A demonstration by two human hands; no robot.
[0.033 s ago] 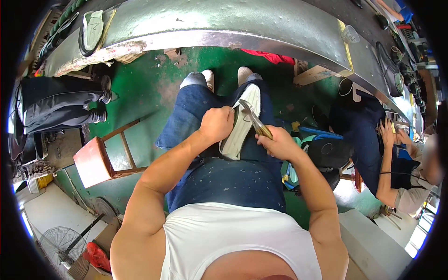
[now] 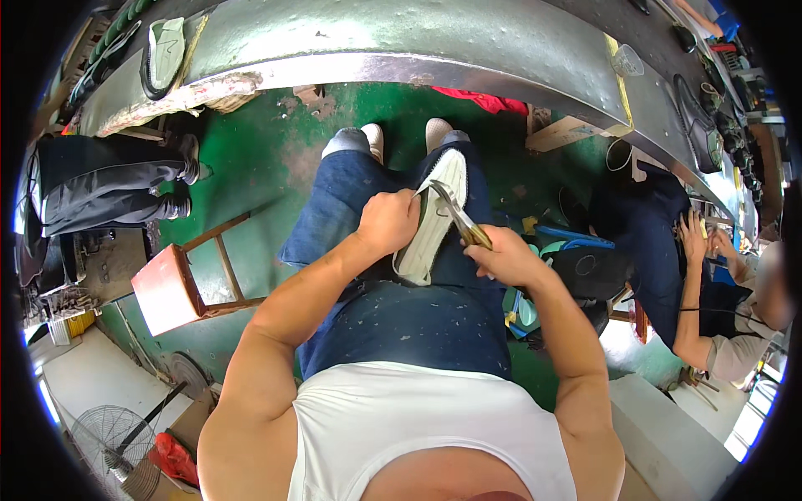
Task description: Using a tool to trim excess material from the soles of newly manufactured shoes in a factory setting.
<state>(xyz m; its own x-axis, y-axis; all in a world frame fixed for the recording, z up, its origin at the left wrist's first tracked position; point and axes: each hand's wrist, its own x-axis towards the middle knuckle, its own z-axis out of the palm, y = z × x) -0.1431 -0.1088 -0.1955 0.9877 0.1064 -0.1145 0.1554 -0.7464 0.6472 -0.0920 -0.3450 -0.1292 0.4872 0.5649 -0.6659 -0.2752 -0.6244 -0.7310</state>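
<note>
A shoe [image 2: 428,246] lies lengthwise on my right thigh, its long cream face up and a dark stitched edge round the toe. At its left side my left hand [image 2: 388,221] is closed on the edge, and a pale pointed flap shows by the thumb. My right hand [image 2: 508,255] grips the handles of a pair of pliers [image 2: 457,215] with curved metal jaws. The jaws sit over the shoe's upper part, close to the pale flap. What exactly they bite on is too small to tell.
A metal-topped workbench [image 2: 401,33] curves across the far side, with a pale shoe piece [image 2: 167,50] and a black shoe [image 2: 696,125] on it. A reddish stool [image 2: 171,288] stands at left. Another person [image 2: 735,326] works at right. A fan [image 2: 113,442] is lower left.
My right hand has shifted slightly to the right, and the pliers' handles look a little further apart. My left hand and the shoe stay in place.
</note>
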